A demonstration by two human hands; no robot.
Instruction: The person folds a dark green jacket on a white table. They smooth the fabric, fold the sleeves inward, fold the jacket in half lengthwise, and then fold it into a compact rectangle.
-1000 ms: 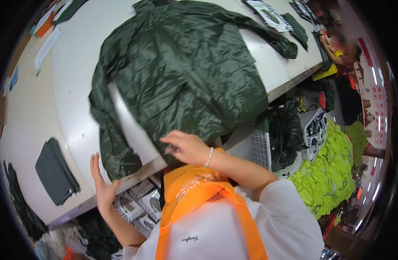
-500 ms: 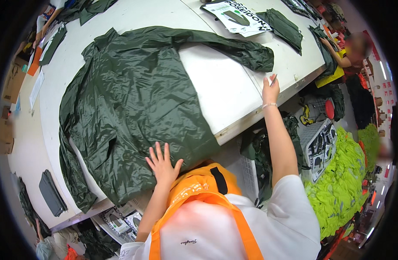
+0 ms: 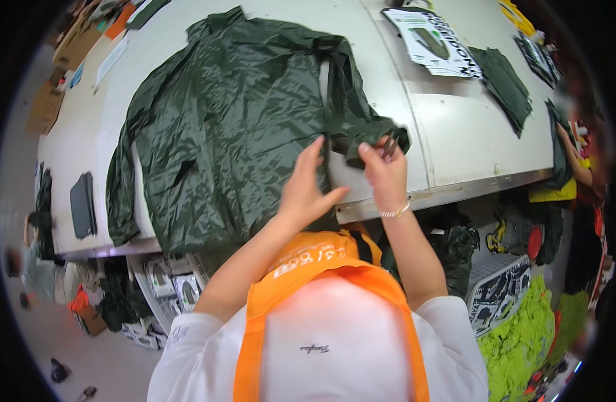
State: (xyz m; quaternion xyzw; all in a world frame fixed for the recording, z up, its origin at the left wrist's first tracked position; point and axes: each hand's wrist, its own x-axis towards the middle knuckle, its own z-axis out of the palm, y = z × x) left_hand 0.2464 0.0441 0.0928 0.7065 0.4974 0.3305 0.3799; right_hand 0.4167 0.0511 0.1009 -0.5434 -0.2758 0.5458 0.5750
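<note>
Just left of the right grip point(image 3: 386, 177) and stretching away beyond it, a dark green jacket point(image 3: 227, 127) lies spread on the smooth, pale surface point(image 3: 462, 151), its thin, glossy fabric rumpled into many small creases. One long sleeve point(image 3: 345, 80) bends back toward the right grip, which is closed on the bunched cuff point(image 3: 367, 136) with a slim metal tool point(image 3: 389, 146) between its fingers. The left grip point(image 3: 305, 194) is wide, thumb splayed from the fingers, at the jacket's near side; whether its fingertips touch the fabric, I cannot tell. Beyond the right grip and farther right are a flat white pack point(image 3: 434, 41) and a soft, folded green piece point(image 3: 501, 87). Well left of the left grip sits an oblong, dark folded bundle point(image 3: 83, 204). Lower right of the right grip, crumpled lime-yellow fabric point(image 3: 522, 345) lies heaped.
</note>
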